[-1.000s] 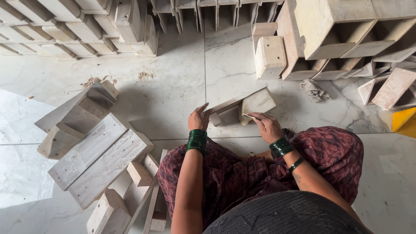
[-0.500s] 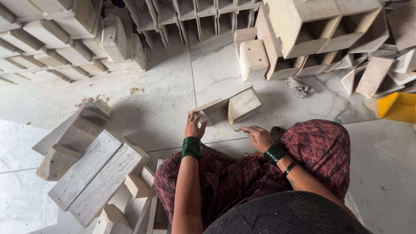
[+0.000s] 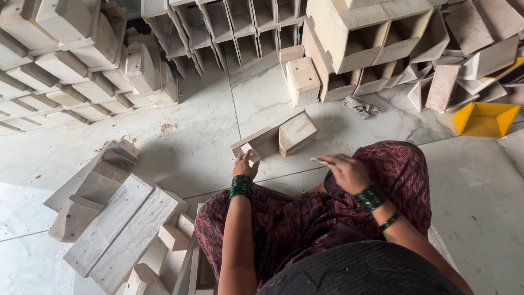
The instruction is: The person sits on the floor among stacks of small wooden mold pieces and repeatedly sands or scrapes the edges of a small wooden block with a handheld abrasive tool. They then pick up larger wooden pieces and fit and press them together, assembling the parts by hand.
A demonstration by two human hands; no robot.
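Both hands work low over the marble floor point(image 3: 191, 147). Left hand point(image 3: 245, 164) grips the near end of a small unfinished wooden box point(image 3: 275, 137) lying on its side just ahead of the knees. Right hand point(image 3: 345, 170), just right of that box, pinches a thin pale stick point(image 3: 318, 160). Finished-looking boxes stand in rows point(image 3: 71, 71) beyond the box and in a stack point(image 3: 376, 38) to its far right; loose wooden pieces point(image 3: 114, 218) wait to its near left, so plenty seems left.

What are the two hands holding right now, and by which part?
The left hand grips the near end of the pale open wooden box piece on the floor. The right hand pinches something small and thin; what it is cannot be told.
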